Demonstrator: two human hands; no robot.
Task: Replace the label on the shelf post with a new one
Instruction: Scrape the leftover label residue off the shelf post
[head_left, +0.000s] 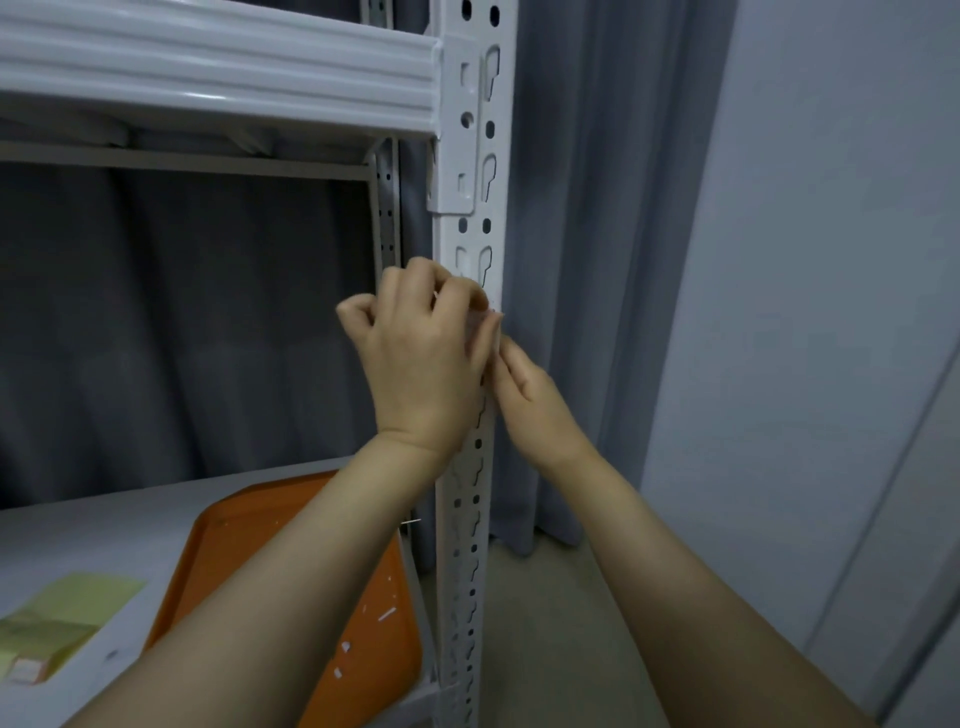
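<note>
As the left hand (415, 358) pinches a small pale label (491, 321) on the white perforated metal post (475, 156), the right hand (530, 400) touches just below, grip unclear.

We see only a pale translucent sliver of label (488, 323) past the left hand (415, 364); fingertips of the right hand (530, 395) lie hidden behind it, and any print is unreadable.

No writing can be read anywhere: the label (487, 323) at the shelf post (470, 519) shows no legible print, and the yellow sheet (78, 608) on the shelf (78, 530) is too blurred.
</note>
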